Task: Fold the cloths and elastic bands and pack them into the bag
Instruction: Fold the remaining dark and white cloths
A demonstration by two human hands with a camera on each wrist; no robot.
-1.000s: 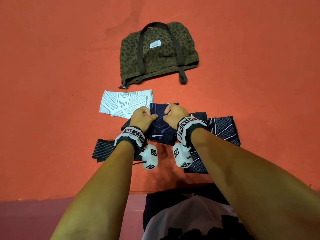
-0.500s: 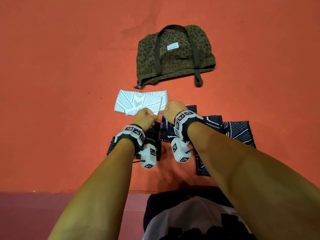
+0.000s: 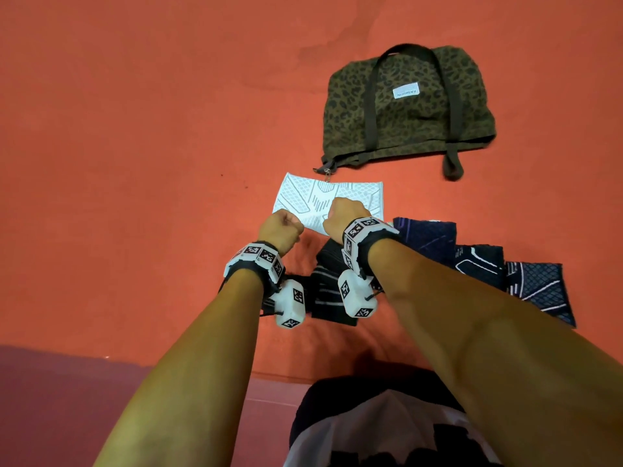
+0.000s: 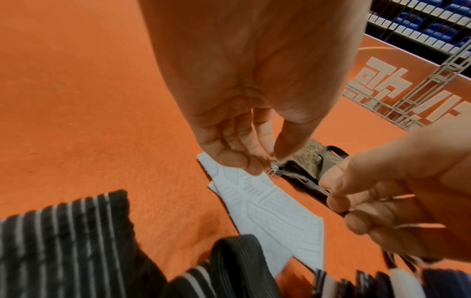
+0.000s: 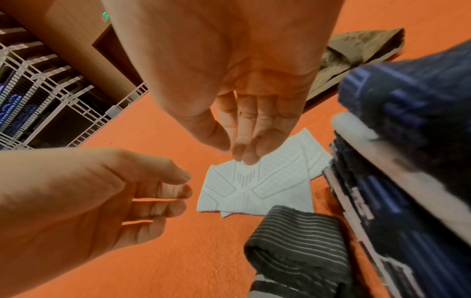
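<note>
A leopard-print bag (image 3: 409, 102) lies flat at the far right, with its zip pull (image 4: 274, 171) by the white patterned cloth (image 3: 303, 197). My left hand (image 3: 281, 230) hovers just left of that cloth's near edge, fingers loosely curled and holding nothing (image 4: 265, 161). My right hand (image 3: 342, 215) hangs over the white cloth (image 5: 254, 191), with its fingertips (image 5: 246, 157) drawn together and nothing between them. Folded navy cloths (image 3: 426, 237) lie overlapping to the right. Black striped elastic bands (image 3: 332, 288) lie under my wrists.
Everything rests on an orange-red floor (image 3: 135, 163). A darker maroon strip (image 3: 67, 399) runs along the near left. My knees and clothing (image 3: 381, 429) fill the bottom middle. An orange barrier with white lettering (image 4: 377, 80) and metal racks stand far off.
Both hands have let go of the folded navy cloth and moved left and forward to the white cloth. The navy cloth now lies at the right with the other navy cloths.
</note>
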